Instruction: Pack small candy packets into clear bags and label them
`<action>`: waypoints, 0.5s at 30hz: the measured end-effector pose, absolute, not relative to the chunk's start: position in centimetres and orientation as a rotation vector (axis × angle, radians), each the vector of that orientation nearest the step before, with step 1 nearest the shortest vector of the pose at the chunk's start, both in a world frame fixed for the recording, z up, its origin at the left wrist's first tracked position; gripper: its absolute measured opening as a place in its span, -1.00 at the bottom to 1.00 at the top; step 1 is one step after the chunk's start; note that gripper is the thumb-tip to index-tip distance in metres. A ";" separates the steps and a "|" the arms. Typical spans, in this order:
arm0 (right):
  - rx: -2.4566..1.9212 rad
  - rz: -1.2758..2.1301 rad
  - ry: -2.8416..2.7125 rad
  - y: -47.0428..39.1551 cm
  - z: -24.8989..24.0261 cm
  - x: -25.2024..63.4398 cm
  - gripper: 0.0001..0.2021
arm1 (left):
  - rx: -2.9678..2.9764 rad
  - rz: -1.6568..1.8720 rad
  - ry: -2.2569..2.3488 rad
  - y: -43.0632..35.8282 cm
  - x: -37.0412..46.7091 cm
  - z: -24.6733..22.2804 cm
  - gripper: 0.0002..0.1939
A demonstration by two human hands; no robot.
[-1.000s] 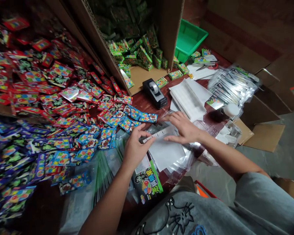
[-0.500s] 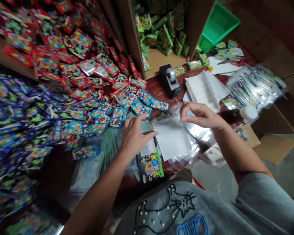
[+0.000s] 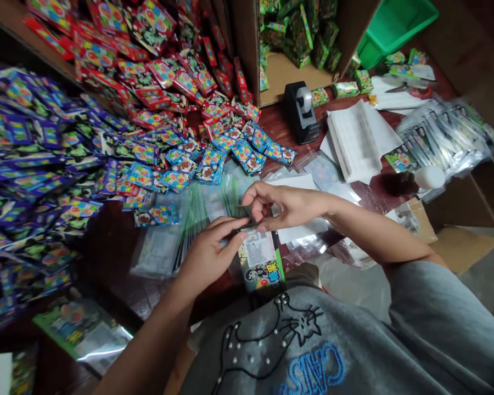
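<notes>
One printed card with a green edge is at the person's side of the dark red table, just in front of the shirt, its far end up under the fingers. The left hand has thumb and forefinger brought together at that far end, pinching it as far as I can make out. Right beside it the right hand curls its fingers inward, thumb down close to the left fingertips; what it pinches, if anything, I can't tell.

Partly beneath the right forearm lie white paper and clear plastic sleeves. Next to the left hand, green-edged bags fan out, and blue packets sit just past them. Further off, red packets and purple packets spread in big heaps.

Across the table stands a black tape dispenser, with folded white sheets near it, then a white-capped bottle and a shiny pile of filled bags. Behind them are red-handled scissors, a green tub and an open carton of small green boxes.
</notes>
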State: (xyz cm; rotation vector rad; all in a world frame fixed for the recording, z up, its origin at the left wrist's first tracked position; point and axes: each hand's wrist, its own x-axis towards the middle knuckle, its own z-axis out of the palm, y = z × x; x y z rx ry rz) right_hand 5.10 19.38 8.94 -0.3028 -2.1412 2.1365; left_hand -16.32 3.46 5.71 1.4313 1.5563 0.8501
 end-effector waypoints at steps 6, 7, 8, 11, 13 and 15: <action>-0.412 1.615 -2.511 17.8 8.7 4.6 -0.36 | 1.236 0.926 1.573 2.1 -16.3 5.4 -0.72; -0.436 1.449 -2.557 17.3 8.9 4.7 -0.31 | 1.244 0.941 1.579 2.1 -16.4 5.5 -0.73; -0.460 1.289 -2.588 16.8 9.2 4.8 -0.29 | 1.249 0.951 1.582 2.0 -16.5 5.6 -0.74; -0.505 0.994 -2.602 14.9 9.5 5.3 -0.36 | 1.252 0.973 1.579 2.0 -16.4 6.0 -0.77; -0.504 0.948 -2.578 13.8 9.2 5.4 -0.34 | 1.235 0.990 1.564 2.1 -16.0 6.3 -0.77; -0.498 0.940 -2.553 13.2 8.7 5.6 -0.27 | 1.204 1.001 1.535 2.4 -15.6 6.5 -0.72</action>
